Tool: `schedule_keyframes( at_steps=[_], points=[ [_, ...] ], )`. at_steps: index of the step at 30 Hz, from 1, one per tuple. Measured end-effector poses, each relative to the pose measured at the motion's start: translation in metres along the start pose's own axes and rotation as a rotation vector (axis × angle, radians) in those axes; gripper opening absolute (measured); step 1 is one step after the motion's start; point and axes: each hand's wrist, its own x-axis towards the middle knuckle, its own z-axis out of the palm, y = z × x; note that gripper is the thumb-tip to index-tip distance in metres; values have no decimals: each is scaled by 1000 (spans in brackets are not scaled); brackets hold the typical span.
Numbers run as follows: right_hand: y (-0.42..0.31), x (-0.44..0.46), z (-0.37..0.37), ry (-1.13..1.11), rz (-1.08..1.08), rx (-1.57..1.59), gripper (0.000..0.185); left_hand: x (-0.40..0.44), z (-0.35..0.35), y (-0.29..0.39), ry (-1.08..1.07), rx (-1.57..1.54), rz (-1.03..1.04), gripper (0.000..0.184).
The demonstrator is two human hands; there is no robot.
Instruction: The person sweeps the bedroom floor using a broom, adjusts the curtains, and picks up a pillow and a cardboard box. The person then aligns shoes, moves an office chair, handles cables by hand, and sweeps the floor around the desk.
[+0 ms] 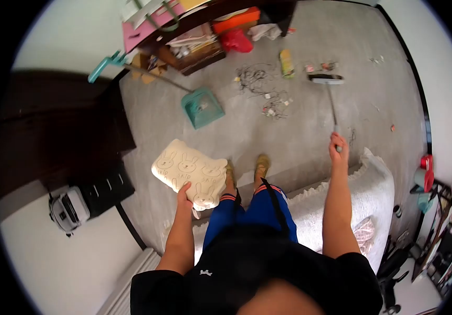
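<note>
My left hand (185, 196) grips the lower edge of a cream pillow (186, 170) printed with rabbit faces, held out over the floor at the left of my legs. My right hand (338, 147) is closed around the end of a broom handle (332, 107). The broom head (326, 79) rests on the floor farther forward, touching or just before a small heap of litter (327, 66). A teal dustpan (202, 107) lies on the floor ahead of the pillow, its long handle slanting up to the left.
Tangled cables (255, 79) and a yellow-green packet (286, 64) lie on the floor between dustpan and broom. A desk (200, 60) with boxes and a red bag (236, 41) stands ahead. The bed (310, 205) is close on my right; a black cabinet (108, 189) stands left.
</note>
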Motion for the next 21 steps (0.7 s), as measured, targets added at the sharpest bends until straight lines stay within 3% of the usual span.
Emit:
schedule_keyframes(
  at_steps=[2,4,6,7,11,12,15,16,19,20,21],
  points=[
    [29,-19,3,155,-71,-251,3,6,-15,5,38,-38,3,47],
    [49,-39,-3,434,-145,-838,4,30,-45,6,107,-53,6,46],
    [11,-58,-36,595,-100,-1194,11,50,-60,12,164,-64,8,44],
    [18,-72,-36,698,-253,-1319,13,67,-75,13,168,-52,15,44],
    [78,-124,-22,783,-94,-1375,19,126,-120,21,249,21,23,45],
    [95,-129,-21,901,-141,-1367,20,141,-126,27,280,54,18,46],
    [129,-143,-35,909,-147,-1548,20,208,-171,24,280,155,62,52],
    [145,-143,-40,1015,-267,-1604,19,226,-185,25,274,143,14,56],
    [183,-144,-39,1058,-264,-1738,20,263,-214,21,97,122,-7,52],
    [175,-154,-37,970,-200,-1792,21,278,-230,14,24,130,33,48],
    [198,-147,-35,1103,-261,-1963,22,295,-252,7,38,202,-22,50]
  ],
)
